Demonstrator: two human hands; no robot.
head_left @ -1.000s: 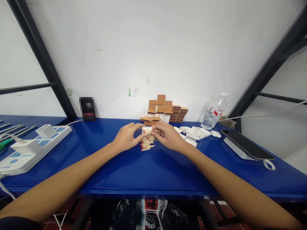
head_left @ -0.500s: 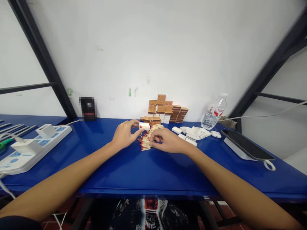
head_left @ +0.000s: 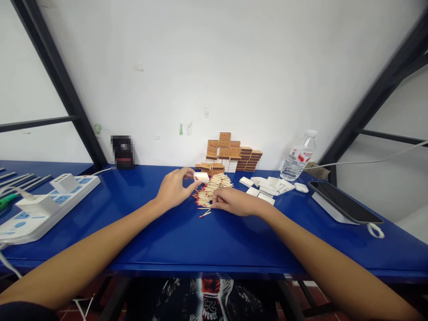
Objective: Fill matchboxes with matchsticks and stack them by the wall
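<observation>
My left hand (head_left: 175,187) pinches a small white matchbox tray (head_left: 201,177) between thumb and fingers, just above the table. A few red-tipped matches show inside the tray. Right of it spreads a heap of loose matches (head_left: 219,182), with red heads mostly to the left. My right hand (head_left: 230,200) is closed at the near edge of this heap, thumb and index finger pressed together at the ends of some matches. The curled fingers hide part of what they grip. Two or so matches lie apart from the heap, in front of those fingertips.
Stacked brown matchboxes (head_left: 230,151) stand against the wall. White empty trays (head_left: 272,185) lie right of the heap, near a water bottle (head_left: 299,156), an earphone case (head_left: 301,187) and a phone (head_left: 344,200). A power strip (head_left: 50,205) occupies the left side.
My right hand has shifted slightly toward me and right at the heap. A few matches have come away from its near edge. My left hand and the tray stay in place.
</observation>
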